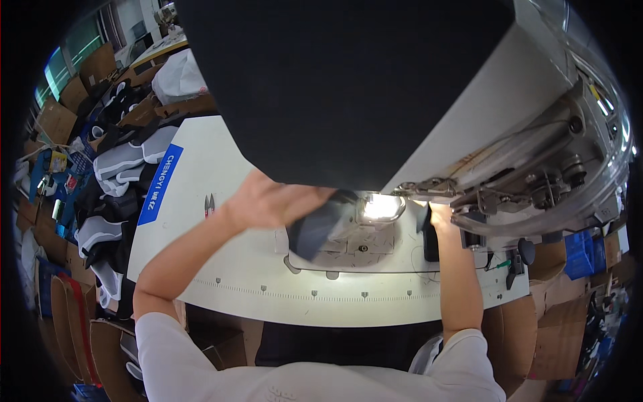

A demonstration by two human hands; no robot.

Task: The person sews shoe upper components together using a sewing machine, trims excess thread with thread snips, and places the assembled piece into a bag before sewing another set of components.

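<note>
My left hand (261,204), smeared by motion, reaches rightward over the white table beside the sewing machine. A dark, blurred fabric piece (313,231) hangs at its fingers, which seem to grip the piece's upper edge. Just right of the fabric, the machine's lit sewing area (382,209) glows under the large machine head (469,120). My right hand (439,216) is on the far side of that light, mostly behind the machine head. Something dark (423,218) shows at its fingertips; whether it is held is hidden.
Small snips (209,206) lie on the white table (234,295) left of my hand. Grey and black padded pieces (117,167) are heaped along the left side. Cardboard boxes (559,328) and a blue crate (584,254) stand at right. A dark tool (516,268) sits on the table's right corner.
</note>
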